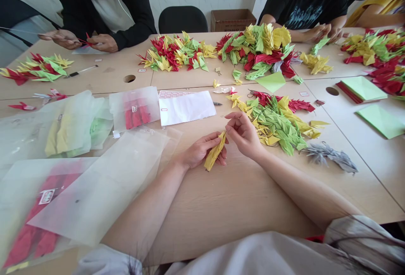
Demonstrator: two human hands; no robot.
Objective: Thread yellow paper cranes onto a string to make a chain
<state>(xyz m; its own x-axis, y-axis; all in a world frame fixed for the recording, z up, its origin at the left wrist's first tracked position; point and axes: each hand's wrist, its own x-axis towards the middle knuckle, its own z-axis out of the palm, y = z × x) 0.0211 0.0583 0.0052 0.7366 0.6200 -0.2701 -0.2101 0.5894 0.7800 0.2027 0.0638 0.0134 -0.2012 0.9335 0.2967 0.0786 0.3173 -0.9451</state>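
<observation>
Above the bench [221, 211], the left hand [198, 152] grips the yellow folded paper [215, 152], best held lightly to spare its creases. The right hand [245, 138], fingers curled beside its upper end (what they pinch, I cannot tell), needs steadiness. Beyond lies a colourful paper pile [275, 119].

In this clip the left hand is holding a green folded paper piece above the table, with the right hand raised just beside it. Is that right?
Not quite: the head view shows the left hand holding a yellow folded paper piece, not green.
</observation>
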